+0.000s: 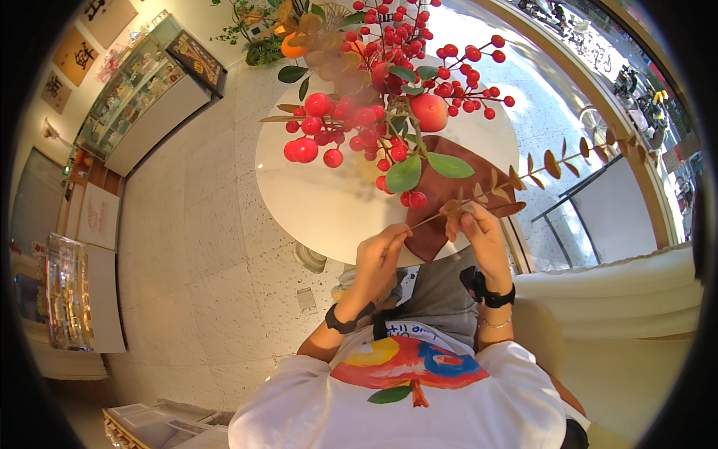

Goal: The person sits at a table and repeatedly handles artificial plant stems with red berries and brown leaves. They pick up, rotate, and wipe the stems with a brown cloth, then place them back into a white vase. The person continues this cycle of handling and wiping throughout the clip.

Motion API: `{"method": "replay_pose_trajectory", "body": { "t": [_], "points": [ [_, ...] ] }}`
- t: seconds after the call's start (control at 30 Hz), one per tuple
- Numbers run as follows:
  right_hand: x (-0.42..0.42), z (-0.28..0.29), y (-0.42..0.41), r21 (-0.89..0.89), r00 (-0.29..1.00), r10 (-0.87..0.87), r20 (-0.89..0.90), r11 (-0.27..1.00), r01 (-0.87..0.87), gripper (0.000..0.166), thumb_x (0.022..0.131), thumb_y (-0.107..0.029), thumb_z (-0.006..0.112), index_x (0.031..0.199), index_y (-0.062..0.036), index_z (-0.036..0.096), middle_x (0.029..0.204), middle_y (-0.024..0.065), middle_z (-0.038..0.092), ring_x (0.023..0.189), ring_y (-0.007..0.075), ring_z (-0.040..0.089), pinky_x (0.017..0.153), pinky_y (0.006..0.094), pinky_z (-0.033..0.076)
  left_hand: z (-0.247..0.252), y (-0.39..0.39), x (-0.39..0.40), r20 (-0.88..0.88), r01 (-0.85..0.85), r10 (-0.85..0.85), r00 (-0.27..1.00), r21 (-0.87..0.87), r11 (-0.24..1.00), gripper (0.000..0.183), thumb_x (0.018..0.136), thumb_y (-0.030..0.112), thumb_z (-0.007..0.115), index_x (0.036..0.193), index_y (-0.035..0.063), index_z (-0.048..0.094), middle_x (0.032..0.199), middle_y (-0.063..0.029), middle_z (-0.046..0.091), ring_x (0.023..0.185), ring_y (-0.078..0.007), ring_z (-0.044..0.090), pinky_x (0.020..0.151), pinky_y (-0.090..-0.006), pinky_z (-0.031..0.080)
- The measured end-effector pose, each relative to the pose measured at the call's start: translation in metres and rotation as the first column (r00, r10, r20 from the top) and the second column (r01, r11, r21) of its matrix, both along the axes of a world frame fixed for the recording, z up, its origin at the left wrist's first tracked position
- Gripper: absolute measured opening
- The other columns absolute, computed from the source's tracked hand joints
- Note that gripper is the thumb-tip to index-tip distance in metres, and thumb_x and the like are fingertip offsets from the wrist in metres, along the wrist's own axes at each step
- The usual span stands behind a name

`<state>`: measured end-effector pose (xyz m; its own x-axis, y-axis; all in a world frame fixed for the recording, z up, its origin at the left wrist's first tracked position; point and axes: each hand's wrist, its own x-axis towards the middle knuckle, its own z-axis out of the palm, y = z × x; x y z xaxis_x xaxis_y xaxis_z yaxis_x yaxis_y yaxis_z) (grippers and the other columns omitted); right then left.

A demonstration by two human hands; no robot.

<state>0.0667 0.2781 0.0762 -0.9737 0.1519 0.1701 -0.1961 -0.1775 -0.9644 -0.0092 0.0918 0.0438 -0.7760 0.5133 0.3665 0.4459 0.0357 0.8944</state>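
Between my hands, over the near edge of the round white table (291, 185), is a stem with brown leaves (552, 163) that reaches out to the upper right. My left hand (381, 258) pinches the bare end of the stem. Further along it, my right hand (482, 236) has its fingers closed around a brown leaf and the stem. A brown cloth (443, 168) lies on the table beneath the stem and hangs to the near edge. Above it stands an arrangement of red berry sprays (305, 150), green leaves and a red apple-like fruit (429, 112); its base is hidden.
A glass display case (134, 84) stands at the upper left, with a framed dark sign (196, 59) beside it. Large windows run along the right side, above a cream curtain (611, 297). A beige seat (535, 331) is at my right. The floor is speckled stone.
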Motion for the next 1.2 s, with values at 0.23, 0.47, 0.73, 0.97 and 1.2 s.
{"method": "replay_pose_trajectory", "body": {
  "t": [0.23,0.47,0.73,0.97,1.2],
  "points": [
    [-0.011,0.037,-0.035,-0.157,0.922,-0.224,-0.318,0.971,0.181,0.049,0.079,-0.013,0.07,0.118,-0.0008,0.042,0.107,0.0113,0.052,0.096,0.0219,0.056,0.093,0.0345,0.043,0.001,-0.013,-0.002,-0.032,0.166,-0.168,0.985,-0.035,0.985,0.014,0.088,0.006,0.052,0.098,0.0004,0.061,0.082,-0.0115,0.065,0.065,-0.0213,0.061,0.06,-0.0273,0.047],
    [-0.006,0.068,-0.029,-0.242,0.886,-0.16,-0.434,0.969,0.056,0.032,0.095,-0.038,0.044,0.08,-0.0096,0.037,0.062,0.0006,0.036,0.052,0.0089,0.031,0.056,0.0248,0.032,-0.004,-0.021,-0.032,-0.283,0.071,-0.08,0.956,-0.042,0.997,0.019,0.087,0.008,0.051,0.102,0.0051,0.061,0.091,-0.0147,0.063,0.079,-0.0313,0.061,0.069,-0.0318,0.048],
    [-0.025,0.11,-0.012,-0.259,0.733,-0.353,-0.581,0.935,0.244,0.023,0.098,-0.021,0.035,0.08,-0.0073,0.04,0.073,0.0046,0.038,0.062,0.0125,0.032,0.067,0.0296,0.032,0.047,0.017,-0.127,-0.242,-0.313,0.352,0.904,0.184,0.932,0.062,0.073,0.021,0.074,0.124,0.0037,0.043,0.117,-0.0118,0.052,0.106,-0.0215,0.05,0.086,-0.0315,0.043],
    [-0.062,0.099,-0.007,-0.236,0.724,-0.378,-0.577,0.926,0.295,0.026,0.099,-0.024,0.035,0.083,-0.0057,0.043,0.078,0.0065,0.043,0.069,0.0144,0.038,0.076,0.0328,0.038,0.039,0.072,-0.173,-0.031,0.046,-0.034,0.999,0.566,0.823,0.07,0.062,0.026,0.08,0.119,0.0055,0.046,0.106,-0.0092,0.061,0.095,-0.0252,0.059,0.079,-0.0334,0.048],
    [-0.068,0.096,-0.006,-0.154,0.734,-0.385,-0.559,0.918,0.365,0.026,0.098,-0.023,0.037,0.083,-0.0039,0.044,0.078,0.0073,0.046,0.067,0.0143,0.04,0.077,0.0322,0.044,0.038,0.087,-0.223,-0.198,0.042,0.072,0.978,0.518,0.854,0.045,0.065,0.021,0.079,0.104,0.0072,0.06,0.1,-0.0045,0.065,0.091,-0.0155,0.062,0.079,-0.0317,0.049]
  ]
}}
